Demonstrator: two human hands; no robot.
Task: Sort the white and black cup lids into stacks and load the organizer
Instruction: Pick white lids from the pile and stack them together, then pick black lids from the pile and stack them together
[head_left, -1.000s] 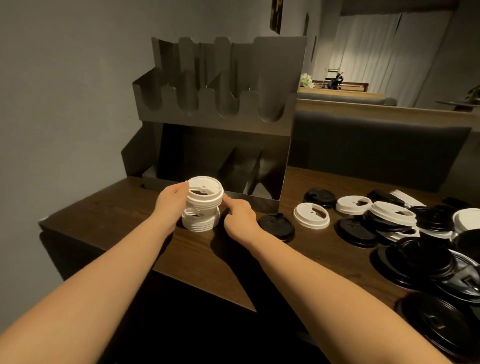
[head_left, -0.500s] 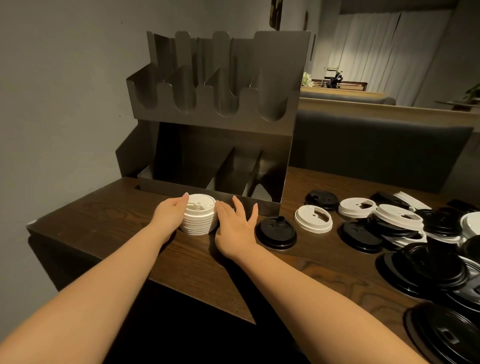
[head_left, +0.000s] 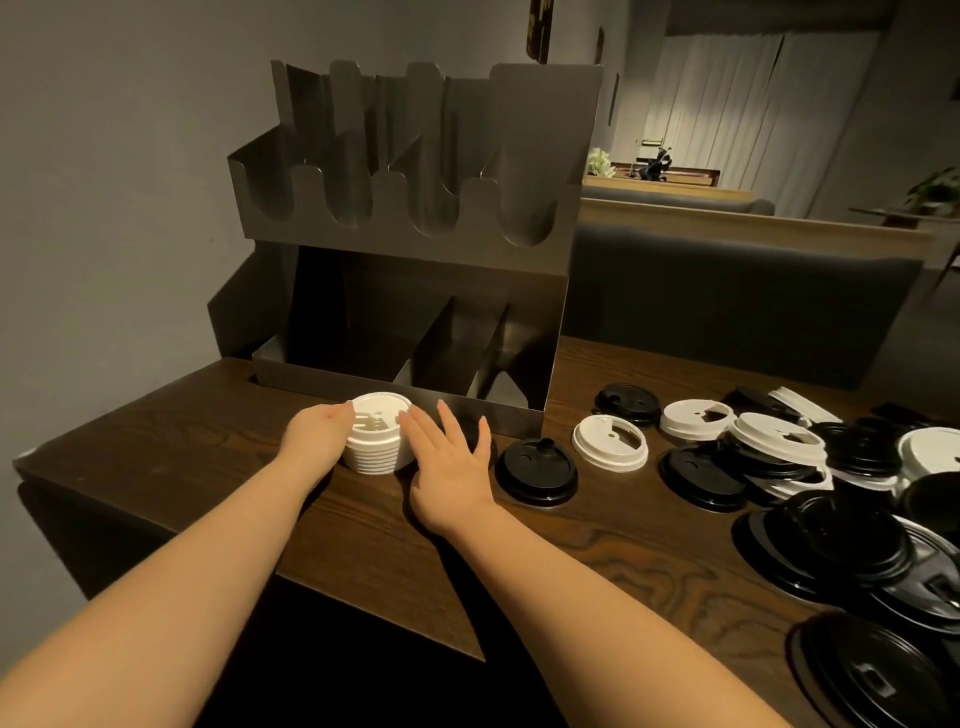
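A compact stack of white lids stands on the wooden counter, just in front of the steel organizer. My left hand cups the stack's left side, thumb at the top rim. On the stack's right, my right hand lies with straight, spread fingers, its index finger against the lids. The organizer's lower bins and upper slots look empty. A single black lid and a single white lid lie right of my right hand.
A loose pile of black and white lids covers the counter's right side, with large black lids nearest the front edge. A wall stands on the left. A padded bench back rises behind the counter.
The upper lids, raised and offset a second ago, have settled down into one tight stack. My right hand has gone from pinching at the stack to lying flat with spread fingers.
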